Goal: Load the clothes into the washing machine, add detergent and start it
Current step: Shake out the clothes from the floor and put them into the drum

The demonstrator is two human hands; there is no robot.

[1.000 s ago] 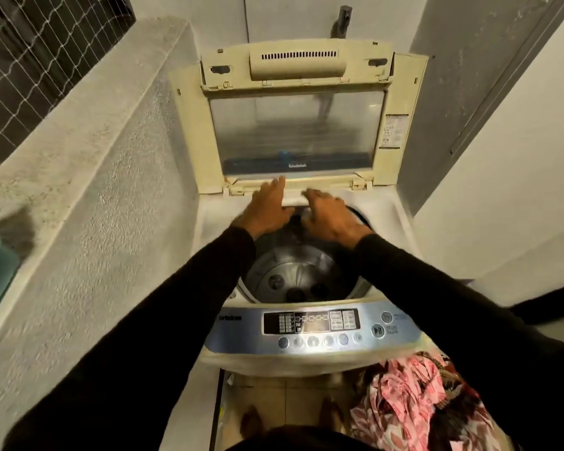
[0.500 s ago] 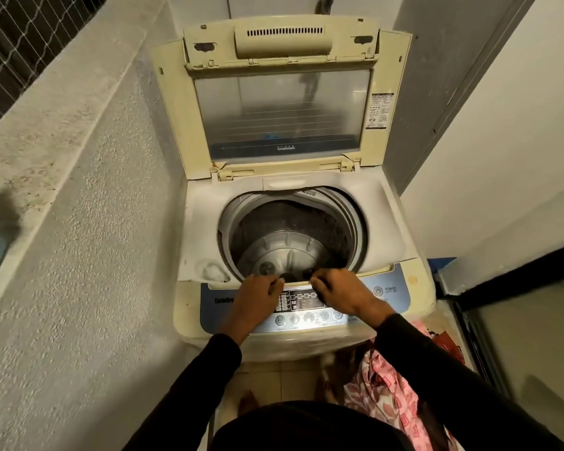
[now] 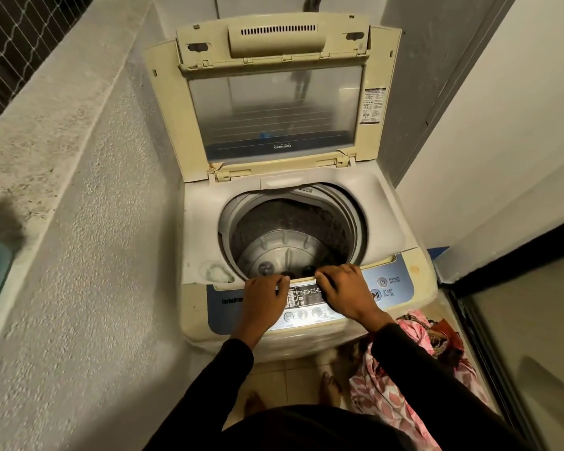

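Observation:
A cream top-loading washing machine [image 3: 202, 229] stands in front of me with its glass lid [image 3: 274, 109] raised upright. No clothes are visible in the steel drum [image 3: 290, 236]. My left hand [image 3: 264, 297] and my right hand [image 3: 345, 291] both rest on the blue control panel [image 3: 388, 288], fingertips bent at the drum's front rim, holding nothing. A heap of pink patterned clothes [image 3: 404, 379] lies on the floor at the machine's front right, partly behind my right sleeve. White powdery residue sits in the corner pocket [image 3: 217, 271] at the front left of the top.
A rough concrete wall with a ledge [image 3: 62, 157] runs close along the machine's left side. A dark-framed glass door [image 3: 518, 353] stands to the right. My bare feet [image 3: 329, 385] are on the tiled floor just before the machine. A grey wall closes in the back right.
A second ago both hands were at the lid's hinge at the back of the opening. They have pulled back to the front control panel and have stayed there over the last half second.

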